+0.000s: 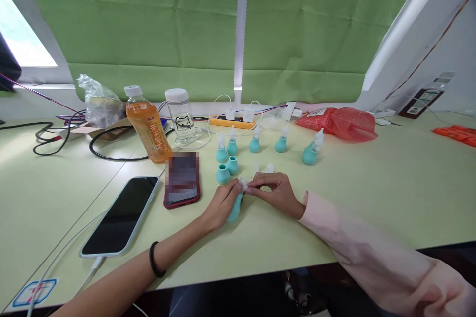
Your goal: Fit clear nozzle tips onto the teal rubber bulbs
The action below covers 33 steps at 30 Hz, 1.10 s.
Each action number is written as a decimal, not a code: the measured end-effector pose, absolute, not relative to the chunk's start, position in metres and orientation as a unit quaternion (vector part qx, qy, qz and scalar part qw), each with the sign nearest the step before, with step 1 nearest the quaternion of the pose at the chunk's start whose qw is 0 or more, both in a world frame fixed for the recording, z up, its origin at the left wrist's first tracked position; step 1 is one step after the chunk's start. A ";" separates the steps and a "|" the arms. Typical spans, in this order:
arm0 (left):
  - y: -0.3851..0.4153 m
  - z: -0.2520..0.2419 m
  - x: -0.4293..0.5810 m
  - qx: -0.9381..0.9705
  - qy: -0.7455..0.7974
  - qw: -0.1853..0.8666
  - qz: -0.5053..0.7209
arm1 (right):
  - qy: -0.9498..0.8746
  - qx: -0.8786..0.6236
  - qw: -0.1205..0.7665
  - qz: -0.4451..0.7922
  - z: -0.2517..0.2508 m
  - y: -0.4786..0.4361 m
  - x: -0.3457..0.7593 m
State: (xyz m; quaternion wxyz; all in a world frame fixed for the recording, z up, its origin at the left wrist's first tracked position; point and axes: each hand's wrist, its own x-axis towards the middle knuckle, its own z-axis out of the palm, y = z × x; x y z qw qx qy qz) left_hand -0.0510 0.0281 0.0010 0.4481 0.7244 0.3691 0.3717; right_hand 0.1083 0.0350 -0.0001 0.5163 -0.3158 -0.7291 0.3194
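My left hand [222, 204] is closed around a teal rubber bulb [235, 209] of a nasal aspirator, near the table's front. A small transparent plastic nozzle piece [243, 183] sits at the bulb's top. My right hand [277, 190] pinches at this piece with thumb and forefinger; how far it is seated is hidden by the fingers. Just beyond stand two open teal bulbs [222, 174] without nozzles. Behind them are several aspirators [255, 143] with whitish nozzles upright, and another [310, 152] stands to the right. Loose transparent nozzle pieces [270, 169] lie behind my right hand.
At left lie a red-cased phone [182, 198] and a white-edged phone [121, 215] on a cable. An orange drink bottle [148, 126] and a lidded jar [180, 116] stand behind. Farther back are a yellow power strip [219, 121] and a red plastic bag [344, 123].
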 end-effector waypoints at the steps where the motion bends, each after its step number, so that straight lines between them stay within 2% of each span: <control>1: 0.029 0.000 -0.051 0.716 0.365 0.465 0.372 | -0.733 -0.314 0.512 0.319 0.000 0.036 0.108; 3: 0.030 -0.002 -0.051 0.700 0.360 0.491 0.373 | -0.747 -0.313 0.512 0.286 -0.001 0.036 0.108; 5: 0.031 -0.004 -0.050 0.693 0.363 0.490 0.384 | -0.765 -0.308 0.530 0.196 -0.003 0.035 0.107; 8: 0.029 -0.003 -0.048 0.702 0.381 0.449 0.400 | -0.786 -0.282 0.548 0.042 -0.008 0.032 0.105; 12: 0.025 -0.001 -0.047 0.717 0.406 0.410 0.393 | -0.802 -0.267 0.533 -0.039 -0.010 0.029 0.103; 20: 0.024 -0.002 -0.047 0.734 0.418 0.373 0.383 | -0.830 -0.282 0.477 -0.061 -0.011 0.029 0.106; 24: 0.024 -0.002 -0.047 0.734 0.415 0.374 0.385 | -0.836 -0.295 0.461 -0.030 -0.011 0.029 0.106; 33: 0.025 0.000 -0.047 0.707 0.391 0.435 0.397 | -0.804 -0.280 0.518 0.083 -0.004 0.032 0.106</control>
